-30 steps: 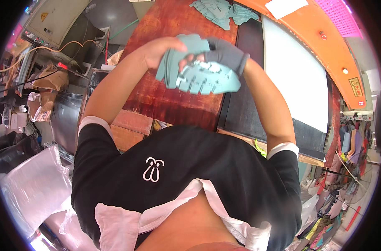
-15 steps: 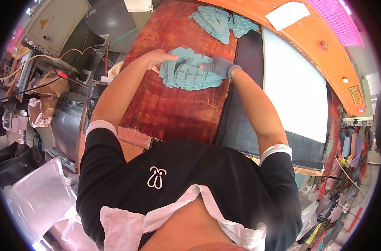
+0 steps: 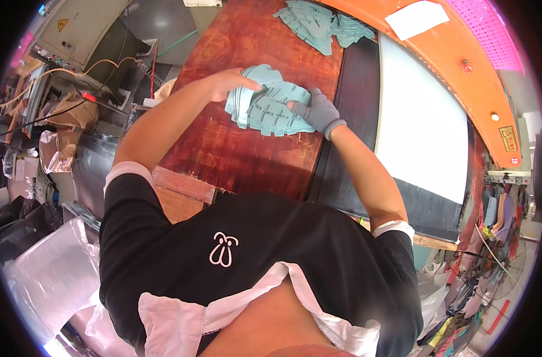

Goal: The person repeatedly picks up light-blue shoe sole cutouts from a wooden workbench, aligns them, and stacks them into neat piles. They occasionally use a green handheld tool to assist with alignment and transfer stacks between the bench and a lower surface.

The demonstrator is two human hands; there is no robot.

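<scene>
A stack of light teal, flat cut-out pieces (image 3: 274, 113) with notched edges is held just above the red-brown wooden tabletop (image 3: 247, 163). My left hand (image 3: 228, 83), bare, grips its left end, thumb over the top and fingers mostly hidden beneath. My right hand (image 3: 321, 112), in a grey glove with a bare thumb tip, is closed around the right end. The layers fan apart at the left and along the near edge. Whether the stack's underside touches the table cannot be seen.
More teal cut pieces (image 3: 306, 25) lie in piles at the table's far end. To the right are a black surface with a white sheet (image 3: 422, 119) and an orange machine beam (image 3: 455, 53). A grey metal cabinet (image 3: 80, 30) stands far left; clear plastic bags (image 3: 53, 273) lie near left.
The stack is bent and fanned differently, its left end now tilted up more. My right hand has shifted slightly toward me, and my left forearm has moved left.
</scene>
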